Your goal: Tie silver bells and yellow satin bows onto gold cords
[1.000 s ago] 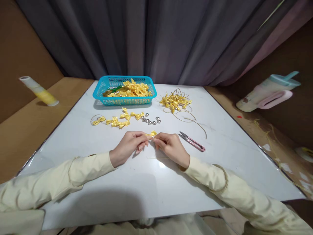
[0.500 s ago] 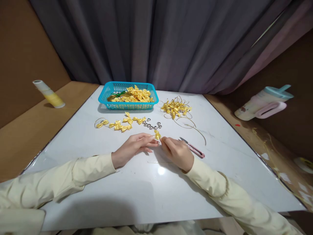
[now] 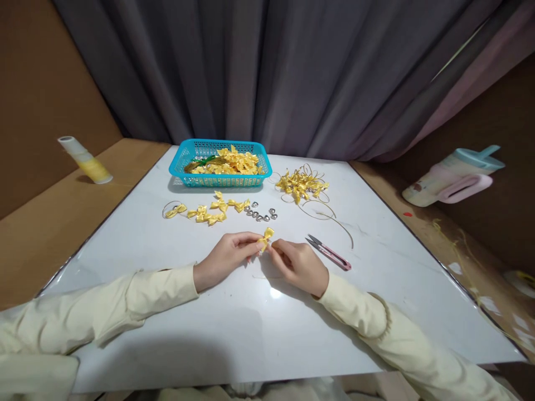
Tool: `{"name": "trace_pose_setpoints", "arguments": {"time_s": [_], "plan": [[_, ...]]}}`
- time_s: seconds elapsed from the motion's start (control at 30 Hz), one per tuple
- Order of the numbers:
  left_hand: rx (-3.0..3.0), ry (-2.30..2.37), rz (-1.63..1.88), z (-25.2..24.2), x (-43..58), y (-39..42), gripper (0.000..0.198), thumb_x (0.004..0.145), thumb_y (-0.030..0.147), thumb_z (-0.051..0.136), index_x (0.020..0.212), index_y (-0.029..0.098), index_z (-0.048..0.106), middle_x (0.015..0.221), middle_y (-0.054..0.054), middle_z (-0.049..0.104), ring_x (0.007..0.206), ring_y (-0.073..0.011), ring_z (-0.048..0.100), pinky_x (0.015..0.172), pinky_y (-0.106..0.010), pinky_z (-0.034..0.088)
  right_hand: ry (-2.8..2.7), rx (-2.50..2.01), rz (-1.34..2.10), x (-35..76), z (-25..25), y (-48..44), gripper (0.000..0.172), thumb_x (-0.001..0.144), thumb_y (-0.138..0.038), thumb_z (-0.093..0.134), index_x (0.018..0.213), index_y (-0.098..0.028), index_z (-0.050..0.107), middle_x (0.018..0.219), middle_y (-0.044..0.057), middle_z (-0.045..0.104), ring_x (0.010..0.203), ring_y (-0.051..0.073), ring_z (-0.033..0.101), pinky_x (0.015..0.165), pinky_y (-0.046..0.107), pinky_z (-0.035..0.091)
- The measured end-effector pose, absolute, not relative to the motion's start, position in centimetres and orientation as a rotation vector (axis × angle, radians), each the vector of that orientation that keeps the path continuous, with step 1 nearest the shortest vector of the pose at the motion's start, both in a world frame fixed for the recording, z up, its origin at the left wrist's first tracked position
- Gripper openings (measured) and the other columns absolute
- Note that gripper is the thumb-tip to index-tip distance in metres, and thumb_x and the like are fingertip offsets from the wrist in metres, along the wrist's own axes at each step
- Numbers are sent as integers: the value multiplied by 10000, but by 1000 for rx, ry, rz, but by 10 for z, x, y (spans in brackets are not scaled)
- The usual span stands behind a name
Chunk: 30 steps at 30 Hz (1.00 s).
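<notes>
A small yellow ribbon bow (image 3: 268, 234) is pinched between the thumb and fingers of my left hand (image 3: 231, 255). My right hand (image 3: 300, 264) is closed beside the bow, its thumb and forefinger pressed together close to the bow's right side. What those fingertips hold is too small to make out. A thin pale cord (image 3: 267, 277) lies on the table just under my hands. Beyond the bow are several silver heart-shaped pieces (image 3: 259, 217). To their left lies a group of yellow bows (image 3: 211, 213). Pink-handled thread snips (image 3: 330, 253) rest right of my right hand.
A blue basket (image 3: 178, 167) filled with yellow bows stands at the back of the white table (image 3: 167, 345). Right of it is a pile of bows on cords (image 3: 301, 184). A tumbler (image 3: 443, 178) stands far right, a thread spool (image 3: 90, 162) far left.
My left fingers have closed on the bow and turned it more upright. My right hand has shifted slightly down and left, its fingertips now at the bow's side.
</notes>
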<state>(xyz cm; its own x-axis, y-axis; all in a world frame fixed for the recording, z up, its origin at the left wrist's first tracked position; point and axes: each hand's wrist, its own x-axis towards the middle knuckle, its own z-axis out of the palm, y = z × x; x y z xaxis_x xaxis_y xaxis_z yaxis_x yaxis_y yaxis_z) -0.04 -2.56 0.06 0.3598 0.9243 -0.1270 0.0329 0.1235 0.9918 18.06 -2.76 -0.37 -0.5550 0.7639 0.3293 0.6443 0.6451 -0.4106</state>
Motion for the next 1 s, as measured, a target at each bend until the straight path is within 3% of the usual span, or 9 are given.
{"name": "trace_pose_setpoints", "arguments": {"time_s": [0.3, 0.6, 1.0], "plan": [[1249, 945, 855, 4, -3, -26, 189, 766, 320, 569, 791, 140, 621, 614, 18, 501, 562, -99, 417, 534, -238, 335, -2444, -1128, 518, 179, -8, -26, 238, 903, -232, 353, 765, -155, 531, 616, 7, 544, 506, 86, 436, 535, 191, 302], [1279, 1009, 875, 8, 0, -28, 240, 738, 371, 618, 730, 131, 618, 578, 20, 487, 549, -97, 404, 512, -232, 321, -2401, -1102, 523, 174, -6, -30, 320, 918, -239, 341, 634, -164, 467, 541, -16, 480, 466, 78, 378, 514, 189, 282], [1375, 1138, 898, 9, 0, -32, 206, 751, 317, 632, 748, 122, 696, 726, -35, 645, 604, -112, 480, 536, -226, 367, -2406, -1013, 547, 173, -9, -31, 288, 896, -194, 334, 618, -169, 405, 521, -33, 417, 452, 73, 336, 493, 185, 263]]}}
